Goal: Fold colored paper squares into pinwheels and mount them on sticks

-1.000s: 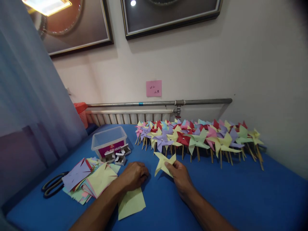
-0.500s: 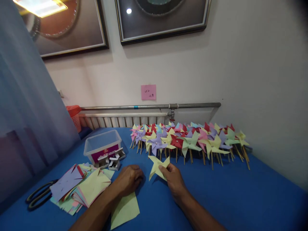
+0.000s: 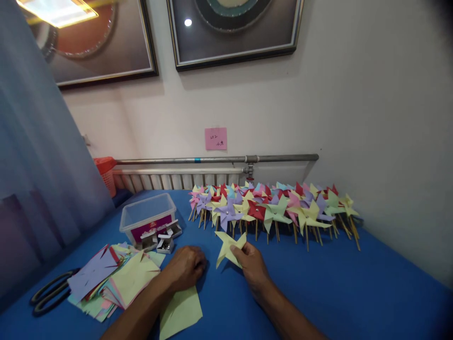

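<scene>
A pale yellow paper pinwheel (image 3: pixel 226 245) without a stick is pinched at its centre by my right hand (image 3: pixel 254 265), thumb on top. My left hand (image 3: pixel 188 267) rests on the blue table with its fingers curled in; whether anything is inside them is hidden. Under my left wrist lies a pale yellow-green paper square (image 3: pixel 181 311). Left of that hand are small open white boxes (image 3: pixel 165 243) with tiny metal pieces, and a pile of cut coloured paper sheets (image 3: pixel 130 278).
Finished pinwheels on sticks (image 3: pixel 278 212) stand crowded at the back right. A clear plastic tub (image 3: pixel 148 212) sits at the back left. Black-handled scissors (image 3: pixel 49 290) lie partly under the papers. A blue curtain (image 3: pixel 42 156) hangs at the left, and a radiator (image 3: pixel 177 180) runs along the wall.
The view has shifted slightly, so everything sits a little further left and lower. Both hands keep nearly the same pose, the right still pinching the paper pinwheel.
</scene>
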Motion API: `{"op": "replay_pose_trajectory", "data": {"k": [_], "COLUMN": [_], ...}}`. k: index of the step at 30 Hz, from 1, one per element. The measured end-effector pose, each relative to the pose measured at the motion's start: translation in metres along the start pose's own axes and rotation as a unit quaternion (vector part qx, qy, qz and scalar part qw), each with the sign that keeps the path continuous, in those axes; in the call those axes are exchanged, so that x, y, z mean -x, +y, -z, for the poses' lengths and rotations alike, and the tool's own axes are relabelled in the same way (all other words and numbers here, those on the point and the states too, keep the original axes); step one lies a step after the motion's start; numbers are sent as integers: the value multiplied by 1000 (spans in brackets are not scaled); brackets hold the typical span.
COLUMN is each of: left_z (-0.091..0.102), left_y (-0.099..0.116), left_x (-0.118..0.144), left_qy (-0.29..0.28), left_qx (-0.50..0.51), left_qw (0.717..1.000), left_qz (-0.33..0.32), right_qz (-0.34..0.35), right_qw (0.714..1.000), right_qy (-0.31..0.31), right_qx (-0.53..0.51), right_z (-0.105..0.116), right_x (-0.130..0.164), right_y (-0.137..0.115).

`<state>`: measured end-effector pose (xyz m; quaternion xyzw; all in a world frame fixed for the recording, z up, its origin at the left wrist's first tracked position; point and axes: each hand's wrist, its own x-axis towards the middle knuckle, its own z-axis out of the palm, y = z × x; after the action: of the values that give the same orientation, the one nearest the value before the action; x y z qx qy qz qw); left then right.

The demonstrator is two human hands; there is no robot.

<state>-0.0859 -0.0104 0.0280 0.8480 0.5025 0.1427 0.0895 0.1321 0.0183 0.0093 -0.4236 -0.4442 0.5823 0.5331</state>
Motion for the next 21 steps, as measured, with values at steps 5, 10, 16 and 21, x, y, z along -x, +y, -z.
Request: {"op": "replay_pose_trajectory", "data": {"k": [5, 10, 16, 21], "left_z": [4, 11, 9, 6], "left_y": [-2, -1, 1, 1], "left_x": [0, 3, 5, 5], "left_qy": [12, 18, 5, 2], "left_qx": [46, 66, -10, -36], "left_qw": [999, 998, 998, 997], "left_qz": [17, 7, -61, -67], "right_qz": [-4, -7, -9, -8], "right_qw": [1000, 1000, 1000, 1000], "right_qy": [-1, -1, 7, 2], "right_qx": [2, 2, 5, 8], "right_z": [1, 0, -1, 0], "right_x": [2, 3, 3, 2], "right_y": [0, -1, -3, -2]}}
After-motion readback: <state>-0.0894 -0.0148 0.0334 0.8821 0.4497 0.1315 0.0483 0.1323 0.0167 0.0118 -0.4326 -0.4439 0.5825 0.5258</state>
